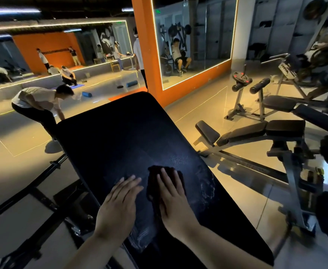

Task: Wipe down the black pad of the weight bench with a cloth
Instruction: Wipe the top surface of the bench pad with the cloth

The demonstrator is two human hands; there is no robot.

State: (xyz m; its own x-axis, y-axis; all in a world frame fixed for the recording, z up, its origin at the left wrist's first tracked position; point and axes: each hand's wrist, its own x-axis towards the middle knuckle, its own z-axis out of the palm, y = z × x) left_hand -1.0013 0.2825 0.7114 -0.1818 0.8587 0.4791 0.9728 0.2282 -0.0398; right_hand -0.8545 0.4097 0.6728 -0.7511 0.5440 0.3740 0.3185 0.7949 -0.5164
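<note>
Black vinyl fills the middle of the head view: the black pad (pixel 120 136) of the weight bench runs from 6 o'clock up toward 12 o'clock. At about 5 o'clock on it lies the dark cloth (pixel 154 179), bunched. The right hand (pixel 173 199) lies flat on top of it, fingers (pixel 169 179) straight and spread a little, pressing the cloth to the pad and not curled round it. Just beside it, toward 7 o'clock, the left hand (pixel 118 202) rests palm-down on the bare pad, fingers (pixel 129 184) straight and close together, holding nothing. Small droplets (pixel 175 160) glint just beyond the cloth, and pale wet streaks (pixel 205 183) mark the pad's edge at 4 o'clock. At 3 o'clock stands a second weight bench (pixel 256 131). At 9 o'clock a person (pixel 39 105) bends over the floor. At 1 o'clock hangs an orange-framed mirror (pixel 194 41).
</note>
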